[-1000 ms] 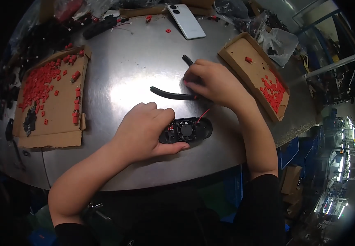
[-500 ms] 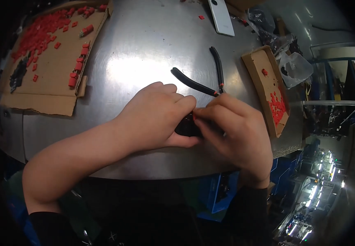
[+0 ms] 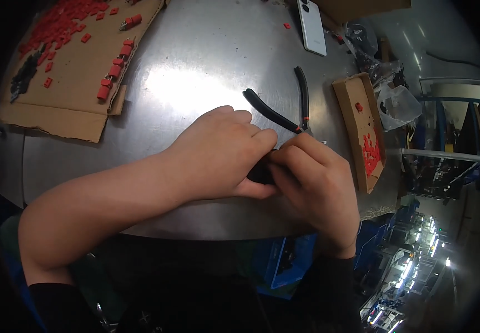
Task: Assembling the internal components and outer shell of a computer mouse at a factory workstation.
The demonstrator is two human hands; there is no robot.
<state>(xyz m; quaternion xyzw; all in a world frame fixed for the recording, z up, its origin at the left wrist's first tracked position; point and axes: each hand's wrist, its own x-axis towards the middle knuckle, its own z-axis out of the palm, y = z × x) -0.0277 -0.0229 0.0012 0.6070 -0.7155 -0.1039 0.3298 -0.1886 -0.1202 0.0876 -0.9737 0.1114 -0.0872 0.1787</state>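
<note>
My left hand (image 3: 220, 152) is closed around a small black part (image 3: 260, 173) near the front edge of the metal table. Its thumb stretches along the near side of the part. Close against it, my right hand (image 3: 320, 186) is bent with thumb and fingers pinched at the part's right side. Whatever sits between those right fingertips is hidden. Just beyond both hands lie pliers with black handles (image 3: 273, 115), spread apart, their head partly covered by my right hand.
At the far left, a cardboard sheet (image 3: 79, 122) carries many red pieces (image 3: 57, 28) and a dark cluster (image 3: 26, 75). A cardboard tray (image 3: 351, 100) with small red pieces (image 3: 371, 155) stands on the right. Beyond are a white phone (image 3: 313, 30) and plastic bags (image 3: 401, 105). Below the table edge is a blue bin (image 3: 291, 266).
The view has shifted a little. A red bit seen at my right fingertips earlier is now out of sight. Both hands stay together at the black part.
</note>
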